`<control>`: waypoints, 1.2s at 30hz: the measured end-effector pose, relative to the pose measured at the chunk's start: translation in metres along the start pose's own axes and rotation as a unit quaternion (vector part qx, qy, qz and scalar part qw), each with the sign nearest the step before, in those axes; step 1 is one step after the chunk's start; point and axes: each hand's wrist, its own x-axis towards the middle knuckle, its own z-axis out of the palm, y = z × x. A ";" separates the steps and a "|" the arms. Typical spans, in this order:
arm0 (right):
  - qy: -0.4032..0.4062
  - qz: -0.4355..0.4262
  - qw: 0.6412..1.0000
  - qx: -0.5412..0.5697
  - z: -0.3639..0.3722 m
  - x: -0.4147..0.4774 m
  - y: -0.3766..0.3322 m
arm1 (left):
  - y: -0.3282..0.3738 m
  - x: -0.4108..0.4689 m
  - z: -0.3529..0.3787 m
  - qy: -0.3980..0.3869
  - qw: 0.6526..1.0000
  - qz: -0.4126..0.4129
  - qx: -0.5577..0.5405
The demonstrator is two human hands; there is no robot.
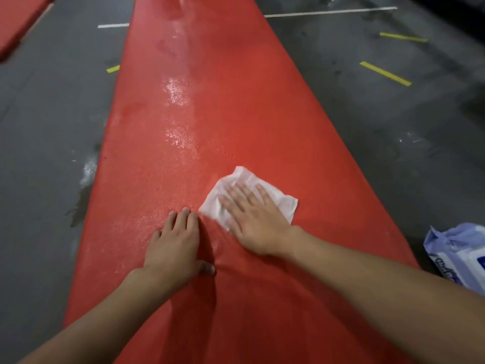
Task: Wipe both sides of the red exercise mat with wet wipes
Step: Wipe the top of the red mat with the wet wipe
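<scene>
A long red exercise mat lies flat on the grey floor and runs away from me, with wet shiny streaks down its middle. A white wet wipe is spread on the mat near me. My right hand lies flat on the wipe, fingers spread and blurred, pressing it to the mat. My left hand rests flat on the bare mat just left of the wipe, fingers together, holding nothing. The mat wrinkles slightly between the two hands.
A pale blue pack of wet wipes lies on the floor by the mat's right edge. Another red mat lies at the far left. The grey floor carries white and yellow tape lines, with a wet patch by the mat's left edge.
</scene>
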 end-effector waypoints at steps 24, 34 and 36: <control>-0.020 -0.108 0.994 -0.009 -0.004 0.015 -0.009 | -0.035 -0.005 -0.004 0.008 0.995 -0.098 -0.007; -0.027 -0.138 0.990 -0.014 -0.004 0.025 -0.017 | -0.045 -0.011 -0.001 0.023 0.996 -0.083 -0.020; -0.026 -0.068 0.997 -0.013 -0.009 0.042 -0.018 | -0.054 -0.009 -0.002 -0.016 0.997 -0.072 -0.039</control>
